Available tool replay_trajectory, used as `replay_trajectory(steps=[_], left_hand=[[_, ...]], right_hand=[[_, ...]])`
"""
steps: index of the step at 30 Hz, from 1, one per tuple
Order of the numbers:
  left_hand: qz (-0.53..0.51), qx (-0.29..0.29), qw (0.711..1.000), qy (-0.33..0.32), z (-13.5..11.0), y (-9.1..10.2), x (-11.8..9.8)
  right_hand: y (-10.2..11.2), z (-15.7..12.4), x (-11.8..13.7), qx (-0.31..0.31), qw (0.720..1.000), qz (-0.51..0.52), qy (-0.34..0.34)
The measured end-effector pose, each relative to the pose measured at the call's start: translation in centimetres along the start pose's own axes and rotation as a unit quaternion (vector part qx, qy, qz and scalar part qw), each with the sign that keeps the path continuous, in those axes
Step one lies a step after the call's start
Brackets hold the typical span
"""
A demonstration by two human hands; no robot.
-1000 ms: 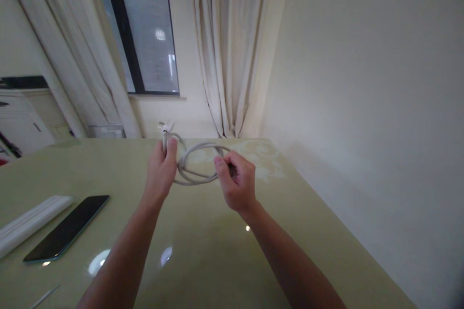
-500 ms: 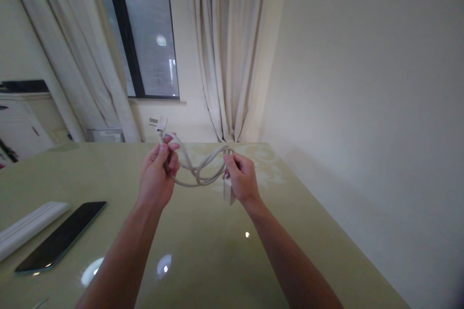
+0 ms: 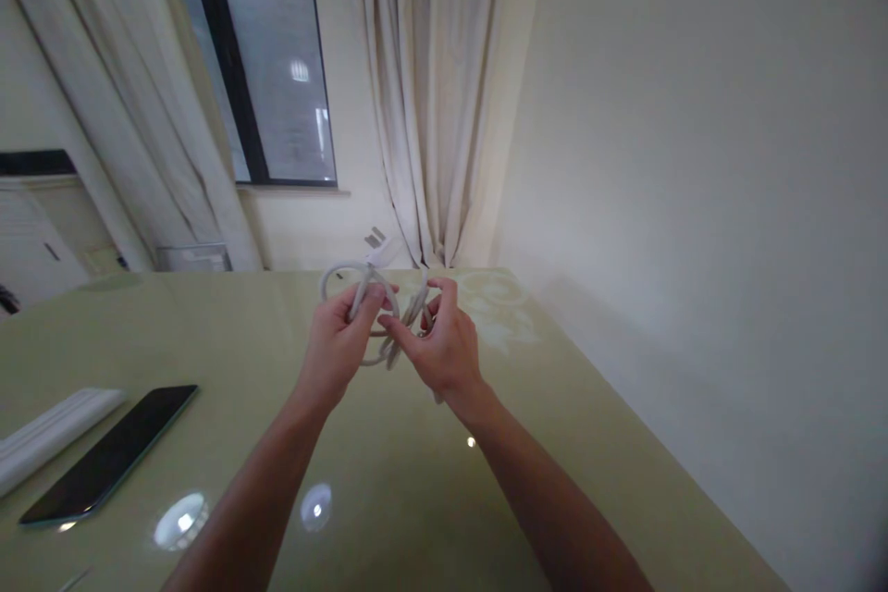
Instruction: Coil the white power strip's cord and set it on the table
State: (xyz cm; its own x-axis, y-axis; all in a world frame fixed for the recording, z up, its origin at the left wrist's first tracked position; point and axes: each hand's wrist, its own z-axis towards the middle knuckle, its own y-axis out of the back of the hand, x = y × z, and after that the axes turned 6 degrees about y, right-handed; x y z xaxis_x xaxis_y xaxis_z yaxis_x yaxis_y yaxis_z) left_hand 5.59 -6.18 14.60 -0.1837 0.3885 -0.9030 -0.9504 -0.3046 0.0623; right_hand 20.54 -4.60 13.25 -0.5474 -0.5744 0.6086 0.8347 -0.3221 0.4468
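Observation:
A pale power cord hangs in loops between my two hands, above the table. My left hand pinches some of its loops between thumb and fingers. The cord's plug, with metal prongs, sticks up just beyond that hand. Close beside it, my right hand is curled around the bunched loops, its thumb reaching toward the left hand. The boxy end of the cord is mostly hidden behind the right hand and wrist.
On the left of the glossy greenish table lie a dark phone-like slab and a long white object. A wall runs along the right edge. Curtains and a window are behind.
My left hand has moved right, bringing the plug and loops up against my right hand. The cord, earlier stretched between the hands, is now bunched. The view has shifted slightly.

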Motion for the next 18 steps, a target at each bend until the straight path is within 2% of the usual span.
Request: replay_trajectory(steps=[5, 9, 13, 18], left_hand=[[0.084, 0.028, 0.994, -0.06, 0.2, -0.4, 0.4], [0.106, 0.004, 0.992, -0.063, -0.1, -0.2, 0.1], [0.064, -0.023, 0.996, -0.049, -0.5, -0.1, -0.2], [-0.002, -0.028, 0.998, -0.051, -1.2, -0.5, -0.6]], right_hand=[[-0.5, 0.1, -0.7, 0.0, 0.996, 0.087, -0.025], [-1.0, 0.2, -1.5, -0.021, 0.987, 0.145, -0.063], [-0.8, 0.1, -1.5, -0.002, 0.989, 0.144, -0.045], [-0.4, 0.5, -1.4, 0.025, 0.993, 0.119, 0.001]])
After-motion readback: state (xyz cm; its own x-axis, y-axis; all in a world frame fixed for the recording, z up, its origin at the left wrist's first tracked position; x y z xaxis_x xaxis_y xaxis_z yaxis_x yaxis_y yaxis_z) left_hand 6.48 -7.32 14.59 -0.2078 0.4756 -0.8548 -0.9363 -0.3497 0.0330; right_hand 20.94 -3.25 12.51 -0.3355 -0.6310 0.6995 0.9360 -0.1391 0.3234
